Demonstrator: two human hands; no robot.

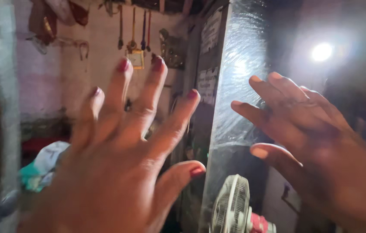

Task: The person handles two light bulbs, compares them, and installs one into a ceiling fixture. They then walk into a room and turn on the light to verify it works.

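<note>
Left hand (118, 159): being held near, at left, fingers spread, in front of the far wall (62, 73). Right hand (303, 125): being held at right, fingers extended, against or just before the wrapped upright panel (239, 86); contact cannot be told. Panel: being kept at centre, between the two hands. Fan (232, 207): being kept low, below the panel, right of the left hand. Hanging items (133, 43): being kept on the far wall, above the left hand. Cloth bundle (42, 166): being kept low at far left. Lamp (322, 51): being kept high at right, behind the right hand.
</note>
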